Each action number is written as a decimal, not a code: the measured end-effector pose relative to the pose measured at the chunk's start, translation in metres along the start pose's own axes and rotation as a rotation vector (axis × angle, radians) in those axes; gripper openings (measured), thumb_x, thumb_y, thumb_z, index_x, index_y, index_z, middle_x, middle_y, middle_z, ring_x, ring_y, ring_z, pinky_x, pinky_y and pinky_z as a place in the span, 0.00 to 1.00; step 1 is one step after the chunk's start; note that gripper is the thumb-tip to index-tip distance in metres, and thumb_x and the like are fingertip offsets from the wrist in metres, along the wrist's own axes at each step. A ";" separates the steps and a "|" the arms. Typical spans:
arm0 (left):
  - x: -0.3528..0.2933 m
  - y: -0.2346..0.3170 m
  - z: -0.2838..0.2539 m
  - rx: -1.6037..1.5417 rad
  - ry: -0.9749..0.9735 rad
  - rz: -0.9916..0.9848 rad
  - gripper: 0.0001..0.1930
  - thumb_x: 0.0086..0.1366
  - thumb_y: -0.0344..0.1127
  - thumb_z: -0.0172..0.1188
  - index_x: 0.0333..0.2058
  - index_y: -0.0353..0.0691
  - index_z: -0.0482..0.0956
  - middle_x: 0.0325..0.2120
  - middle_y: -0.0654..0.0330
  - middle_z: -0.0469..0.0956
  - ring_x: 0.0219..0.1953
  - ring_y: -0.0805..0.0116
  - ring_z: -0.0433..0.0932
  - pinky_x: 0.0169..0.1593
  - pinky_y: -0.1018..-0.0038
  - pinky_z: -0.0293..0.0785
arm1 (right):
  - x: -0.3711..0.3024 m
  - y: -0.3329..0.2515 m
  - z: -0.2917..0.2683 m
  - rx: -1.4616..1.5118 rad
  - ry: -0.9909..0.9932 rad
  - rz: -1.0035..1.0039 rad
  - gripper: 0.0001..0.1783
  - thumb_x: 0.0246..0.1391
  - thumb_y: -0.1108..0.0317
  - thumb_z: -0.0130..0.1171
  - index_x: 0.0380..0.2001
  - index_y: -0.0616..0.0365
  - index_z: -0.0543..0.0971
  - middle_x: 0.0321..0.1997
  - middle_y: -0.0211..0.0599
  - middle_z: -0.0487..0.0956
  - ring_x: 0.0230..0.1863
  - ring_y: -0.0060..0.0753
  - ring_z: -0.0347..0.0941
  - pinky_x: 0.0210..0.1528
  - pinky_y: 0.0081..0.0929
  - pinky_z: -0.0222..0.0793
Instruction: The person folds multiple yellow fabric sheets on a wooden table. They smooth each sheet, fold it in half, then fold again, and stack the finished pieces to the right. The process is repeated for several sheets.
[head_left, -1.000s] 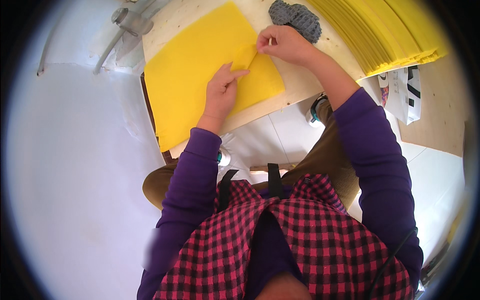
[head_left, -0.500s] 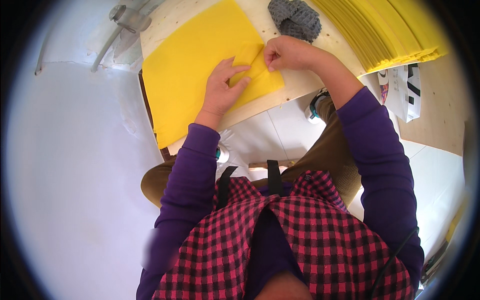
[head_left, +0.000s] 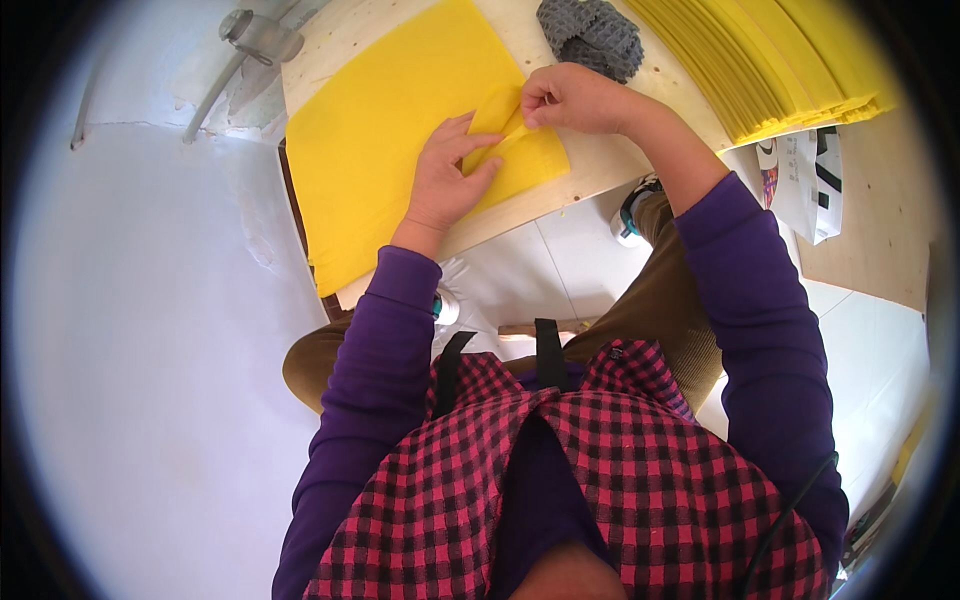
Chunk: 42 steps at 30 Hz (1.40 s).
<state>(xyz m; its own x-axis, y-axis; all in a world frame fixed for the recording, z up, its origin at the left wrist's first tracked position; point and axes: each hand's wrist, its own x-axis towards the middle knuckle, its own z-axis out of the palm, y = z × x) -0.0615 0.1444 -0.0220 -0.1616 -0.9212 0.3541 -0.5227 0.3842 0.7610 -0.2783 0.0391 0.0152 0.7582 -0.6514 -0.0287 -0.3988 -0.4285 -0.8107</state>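
1. A yellow sheet (head_left: 400, 130) is spread flat on a pale wooden table (head_left: 620, 165), toward the table's left part, with its near left corner reaching the table edge.
2. The sheet's near right corner is folded over toward the middle, and a raised yellow fold (head_left: 497, 120) is seen between the two hands.
3. The left hand (head_left: 450, 180) is laid palm down on the sheet just near of the fold, its fingers spread and pressing the material; nothing is gripped by it.
4. The right hand (head_left: 570, 98) is closed in a pinch on the lifted edge of the fold, thumb and fingertips drawn together over the yellow material.
5. A dark grey knitted glove or cloth (head_left: 590, 35) is lying on the table just beyond the right hand, close to it but apart from the sheet.
6. A thick stack of yellow sheets (head_left: 770, 60) is set at the far right of the table, well apart from the hands.
7. A white printed bag (head_left: 805, 180) is seen off the table's right edge, below the stack.
8. A metal fitting (head_left: 255, 40) is seen at the far left, beyond the table's corner.
9. Nothing is lying on the sheet between the hands and the fold; the fold is partly covered only by the fingers themselves.
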 end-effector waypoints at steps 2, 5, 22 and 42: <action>-0.001 -0.003 0.002 0.022 0.043 -0.005 0.14 0.50 0.26 0.65 0.38 0.40 0.83 0.48 0.43 0.75 0.55 0.47 0.71 0.60 0.63 0.65 | 0.001 -0.001 0.000 0.014 0.073 -0.045 0.06 0.48 0.72 0.63 0.30 0.61 0.78 0.26 0.29 0.75 0.30 0.22 0.68 0.33 0.23 0.66; -0.001 -0.002 0.002 0.085 0.080 -0.002 0.16 0.52 0.24 0.62 0.42 0.39 0.81 0.49 0.45 0.75 0.54 0.51 0.73 0.58 0.67 0.66 | -0.001 0.001 -0.007 0.028 0.100 -0.022 0.06 0.48 0.72 0.62 0.31 0.61 0.78 0.27 0.28 0.75 0.30 0.22 0.68 0.34 0.22 0.66; 0.001 0.000 -0.002 0.030 0.007 0.079 0.21 0.58 0.16 0.46 0.42 0.43 0.83 0.39 0.47 0.77 0.45 0.53 0.75 0.54 0.71 0.67 | -0.007 0.007 -0.002 -0.061 -0.056 0.045 0.07 0.44 0.71 0.66 0.27 0.58 0.79 0.25 0.32 0.77 0.29 0.26 0.73 0.33 0.25 0.69; 0.002 0.005 -0.003 0.043 0.009 0.088 0.14 0.57 0.20 0.51 0.36 0.40 0.83 0.39 0.47 0.78 0.43 0.51 0.75 0.49 0.68 0.70 | -0.011 0.027 -0.023 -0.651 0.409 0.344 0.16 0.60 0.51 0.50 0.35 0.50 0.79 0.35 0.37 0.80 0.38 0.48 0.75 0.38 0.42 0.70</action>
<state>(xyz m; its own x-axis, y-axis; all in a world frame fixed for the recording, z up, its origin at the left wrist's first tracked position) -0.0623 0.1443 -0.0158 -0.2006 -0.8833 0.4236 -0.5427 0.4602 0.7027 -0.3096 0.0206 0.0066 0.3437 -0.9334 0.1030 -0.8862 -0.3587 -0.2932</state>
